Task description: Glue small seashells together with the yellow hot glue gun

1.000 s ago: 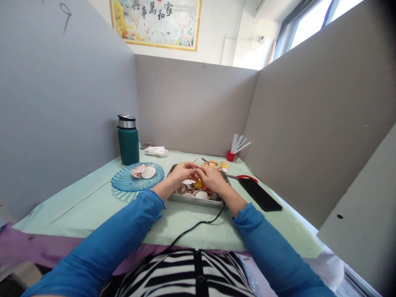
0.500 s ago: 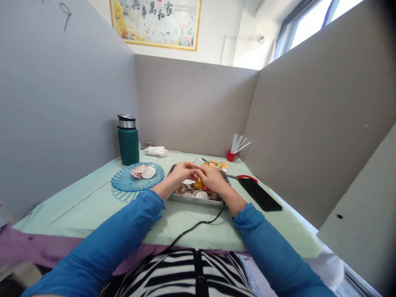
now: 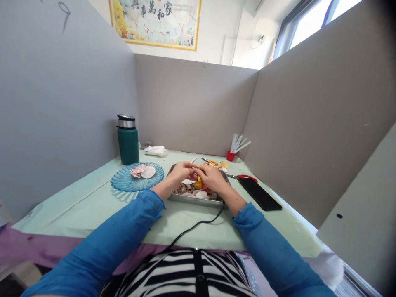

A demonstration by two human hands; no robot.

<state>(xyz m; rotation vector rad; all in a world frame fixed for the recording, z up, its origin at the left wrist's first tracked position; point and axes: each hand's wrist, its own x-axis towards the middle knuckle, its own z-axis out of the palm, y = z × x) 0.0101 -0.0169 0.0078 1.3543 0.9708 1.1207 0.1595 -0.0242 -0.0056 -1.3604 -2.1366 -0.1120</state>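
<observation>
Pale-green table [image 3: 204,237]: left hand [image 3: 182,171], right hand [image 3: 212,177] together over shallow silver metal tray [image 3: 194,200] (pinching anything? can't tell); tray's likely stiff, grip rim.

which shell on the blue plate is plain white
The smooth, rounded shell at the right of the cluster on the blue plate; the shells to its left show pinkish colouring.

Bright daylight; the window [image 3: 311,27], high right of the hands [image 3: 212,177], glares white; left of them, the bottle [image 3: 128,144] throws soft shadow; nearer sleeves [image 3: 102,243] look stretched.
</observation>
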